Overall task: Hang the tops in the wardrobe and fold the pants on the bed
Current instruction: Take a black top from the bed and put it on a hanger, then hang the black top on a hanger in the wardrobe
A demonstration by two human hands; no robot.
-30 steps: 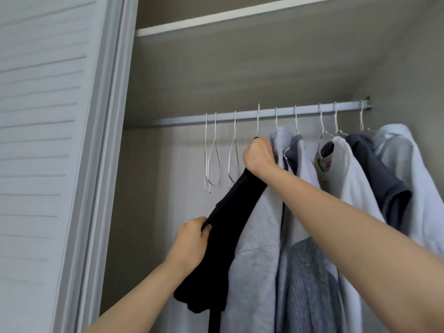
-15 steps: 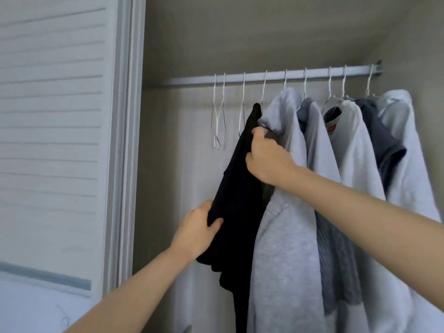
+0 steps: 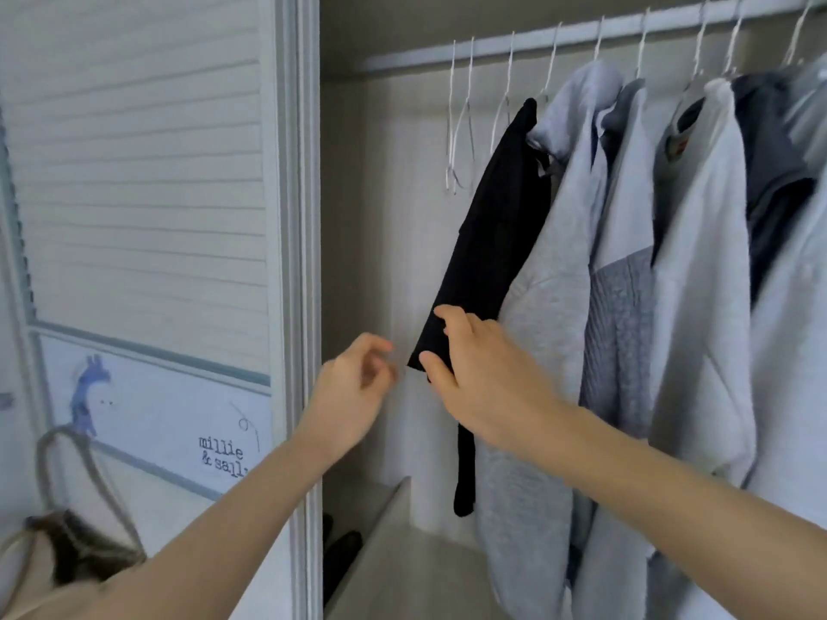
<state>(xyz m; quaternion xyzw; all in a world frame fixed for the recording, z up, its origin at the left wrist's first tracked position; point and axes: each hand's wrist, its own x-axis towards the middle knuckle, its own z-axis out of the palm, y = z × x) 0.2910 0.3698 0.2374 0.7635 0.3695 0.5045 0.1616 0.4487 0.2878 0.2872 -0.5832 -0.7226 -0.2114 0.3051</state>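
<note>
— While the louvred wardrobe door (image 3: 134, 172) fills the left side, what hangs by it, low and near?
— A beige bag (image 3: 67, 507) with long handles, under a panel printed with a blue giraffe (image 3: 87, 396).
— And the left hand (image 3: 353, 396)?
— Just left of the black top (image 3: 492, 234), fingers loosely curled, holding nothing, apart from the cloth.
— The right hand (image 3: 483, 378)?
— It pinches the lower edge of the black top between thumb and fingers.
— Where is that top?
— On a hanger on the wardrobe rail (image 3: 581, 35), leftmost of the clothes, touching the light grey sweatshirt (image 3: 555, 270). Empty white wire hangers (image 3: 461, 127) sit to its left.
— Further right?
— A white top (image 3: 702, 261), then a dark grey top (image 3: 774, 172), all on the same rail.
</note>
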